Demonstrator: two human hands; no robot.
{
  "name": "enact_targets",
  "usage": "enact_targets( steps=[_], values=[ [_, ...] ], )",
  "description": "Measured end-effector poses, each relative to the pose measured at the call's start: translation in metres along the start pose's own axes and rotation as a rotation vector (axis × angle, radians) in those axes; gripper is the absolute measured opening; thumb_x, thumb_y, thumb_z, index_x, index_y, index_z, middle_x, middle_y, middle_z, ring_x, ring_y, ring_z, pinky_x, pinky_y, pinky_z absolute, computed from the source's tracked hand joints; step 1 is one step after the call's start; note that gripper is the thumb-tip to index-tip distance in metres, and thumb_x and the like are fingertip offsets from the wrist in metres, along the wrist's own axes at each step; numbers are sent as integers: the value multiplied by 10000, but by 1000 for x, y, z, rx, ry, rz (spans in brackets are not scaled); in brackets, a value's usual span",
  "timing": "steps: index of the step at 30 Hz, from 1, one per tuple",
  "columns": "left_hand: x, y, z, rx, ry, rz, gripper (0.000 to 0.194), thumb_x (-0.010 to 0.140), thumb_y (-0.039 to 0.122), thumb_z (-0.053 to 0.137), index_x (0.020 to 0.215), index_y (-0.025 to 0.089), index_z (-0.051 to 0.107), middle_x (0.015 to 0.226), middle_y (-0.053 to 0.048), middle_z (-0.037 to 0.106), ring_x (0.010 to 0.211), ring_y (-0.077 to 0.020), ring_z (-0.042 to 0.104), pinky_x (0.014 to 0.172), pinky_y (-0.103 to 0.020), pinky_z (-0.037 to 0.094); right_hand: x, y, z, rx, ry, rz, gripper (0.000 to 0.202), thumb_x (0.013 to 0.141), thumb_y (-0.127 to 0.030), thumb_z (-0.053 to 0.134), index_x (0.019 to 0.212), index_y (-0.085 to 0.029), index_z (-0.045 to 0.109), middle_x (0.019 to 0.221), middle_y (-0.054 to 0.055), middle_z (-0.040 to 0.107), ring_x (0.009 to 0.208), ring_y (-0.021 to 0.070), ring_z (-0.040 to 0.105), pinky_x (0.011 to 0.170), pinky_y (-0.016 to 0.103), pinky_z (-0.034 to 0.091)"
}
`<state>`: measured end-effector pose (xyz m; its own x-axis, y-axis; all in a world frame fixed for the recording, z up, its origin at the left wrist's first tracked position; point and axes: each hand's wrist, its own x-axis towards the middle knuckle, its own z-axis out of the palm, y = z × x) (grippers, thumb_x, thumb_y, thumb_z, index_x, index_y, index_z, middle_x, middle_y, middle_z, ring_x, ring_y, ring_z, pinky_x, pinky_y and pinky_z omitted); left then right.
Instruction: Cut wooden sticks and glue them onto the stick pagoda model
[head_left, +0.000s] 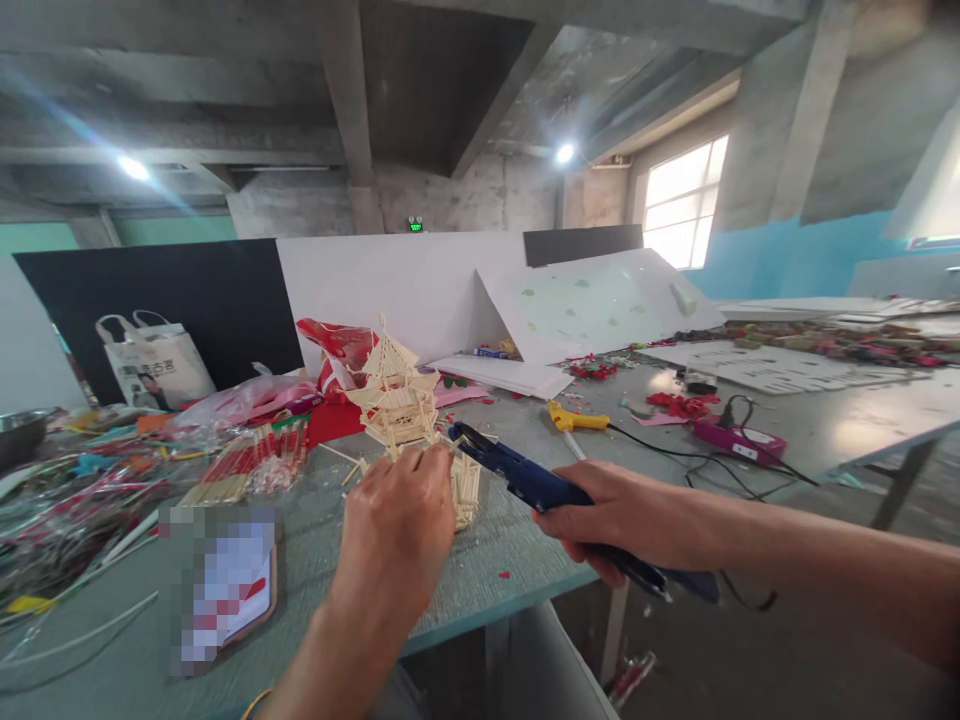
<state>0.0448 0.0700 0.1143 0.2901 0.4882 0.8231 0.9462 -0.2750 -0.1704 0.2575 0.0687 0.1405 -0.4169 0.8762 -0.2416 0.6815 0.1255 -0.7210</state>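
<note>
Both curl: right hand (pixel 616 510) clasps blue tool (pixel 536 480); left hand (pixel 401 515), at pagoda (pixel 394 400), grip hidden.

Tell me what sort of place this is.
Probably a craft workshop: a pale, tiered pagoda model of thin sticks, a yellow pistol-shaped glue gun and a bare grey concrete ceiling suggest it.

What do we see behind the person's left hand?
Behind the left hand, a stick pagoda model shows its tiered roofs; whatever the hand itself covers cannot be seen.
</note>
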Motion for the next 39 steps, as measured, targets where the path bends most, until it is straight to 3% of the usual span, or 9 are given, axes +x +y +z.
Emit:
enact_targets(
  steps=[9, 16, 18, 20, 22, 24, 27, 34, 39],
  values=[
    [-4, 1, 4, 43, 0, -14, 230, 842, 130, 435, 679, 200, 581, 561, 2, 594, 554, -157, 557, 537, -263, 378, -4, -11, 4, -111, 28, -5, 249, 809, -381, 447, 665, -179, 439, 416, -40, 439, 372, 77, 398, 400, 197, 339],
    [12, 1, 12, 118, 27, -66, 212, 846, 150, 438, 695, 197, 579, 591, -11, 612, 570, -176, 579, 535, -268, 369, 22, -6, 1, -112, 87, -45, 230, 801, -343, 421, 629, -197, 374, 384, -51, 405, 343, 81, 398, 409, 212, 342],
    [20, -2, 18, 115, 28, -92, 206, 855, 173, 445, 716, 195, 596, 603, -17, 632, 582, -183, 593, 536, -265, 368, 29, -7, -3, -207, 177, -91, 220, 793, -327, 425, 622, -193, 388, 413, -40, 416, 370, 82, 396, 420, 217, 313],
    [24, -5, 24, 42, 61, -151, 176, 865, 212, 464, 784, 196, 620, 634, -15, 662, 613, -178, 616, 546, -253, 377, 34, -8, -4, -385, 376, -180, 194, 787, -319, 436, 652, -180, 438, 479, -16, 463, 428, 88, 403, 446, 227, 270],
    [21, -9, 30, -103, 126, -235, 156, 873, 259, 479, 863, 204, 625, 687, -6, 694, 665, -165, 642, 569, -233, 398, 36, -7, -2, -568, 576, -282, 171, 786, -320, 448, 734, -164, 494, 576, 15, 526, 485, 100, 421, 478, 245, 229],
    [13, -12, 37, -273, 178, -311, 163, 877, 302, 481, 905, 214, 615, 757, 2, 717, 728, -151, 660, 613, -216, 424, 36, -4, 3, -686, 659, -341, 188, 792, -316, 445, 824, -147, 521, 663, 48, 580, 526, 116, 456, 505, 260, 210],
    [1, -15, 42, -415, 190, -377, 181, 871, 349, 487, 910, 220, 608, 804, 8, 725, 768, -143, 668, 658, -208, 441, 34, -1, 10, -742, 662, -349, 221, 798, -315, 444, 883, -128, 525, 730, 78, 616, 561, 137, 498, 521, 269, 200],
    [-3, -5, 33, -348, 238, -347, 120, 859, 284, 504, 843, 228, 609, 713, 34, 716, 685, -123, 666, 599, -189, 422, 25, -1, 11, -736, 581, -329, 214, 814, -320, 446, 874, -127, 517, 718, 78, 615, 560, 139, 503, 519, 270, 202],
    [-5, -3, 27, -405, 133, -410, 94, 855, 277, 519, 847, 236, 603, 650, 72, 701, 582, -92, 648, 557, -173, 400, 18, -4, 10, -701, 549, -304, 183, 814, -315, 446, 838, -145, 507, 677, 51, 587, 531, 120, 468, 510, 262, 202]
  ],
)
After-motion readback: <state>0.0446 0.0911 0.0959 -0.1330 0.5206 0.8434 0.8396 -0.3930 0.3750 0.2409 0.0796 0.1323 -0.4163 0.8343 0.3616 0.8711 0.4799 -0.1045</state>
